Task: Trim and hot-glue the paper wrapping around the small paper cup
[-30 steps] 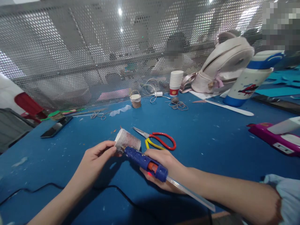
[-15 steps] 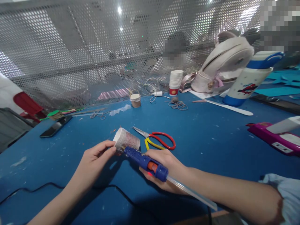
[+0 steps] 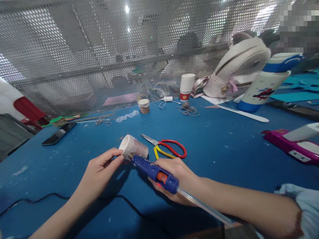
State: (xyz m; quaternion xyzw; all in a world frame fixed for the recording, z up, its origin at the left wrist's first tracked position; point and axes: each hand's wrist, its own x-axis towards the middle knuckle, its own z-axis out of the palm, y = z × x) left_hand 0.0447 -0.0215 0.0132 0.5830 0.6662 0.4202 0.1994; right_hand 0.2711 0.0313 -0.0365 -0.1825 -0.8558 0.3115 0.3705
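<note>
Between thumb and fingers, my left hand [image 3: 103,169] pinches the rim of a white paper cup [image 3: 134,147], which lies tilted with its mouth to the upper left. Reddish lines run around the cup's side. My right hand [image 3: 176,181] is wrapped round a blue glue gun [image 3: 154,172]. The gun's nozzle meets the cup's side near the rim, close to my left fingertips. A clear glue stick [image 3: 204,206] sticks out of the gun's back end. Just beyond my right hand lie scissors [image 3: 165,146] with one red and one yellow handle, partly hidden by that hand.
On the blue table [image 3: 104,132] a small wrapped cup with a handle [image 3: 144,106], stacked paper cups [image 3: 186,87] and grey string [image 3: 189,111] stand or lie farther back. A bottle [image 3: 266,86], backpack [image 3: 236,66] and purple tool [image 3: 291,146] are right; a phone [image 3: 59,133] is left. A black cord [image 3: 124,200] crosses the front.
The cup has shifted very slightly left and up, its mouth turned a little. Both hands and the glue gun stay nearly in place.
</note>
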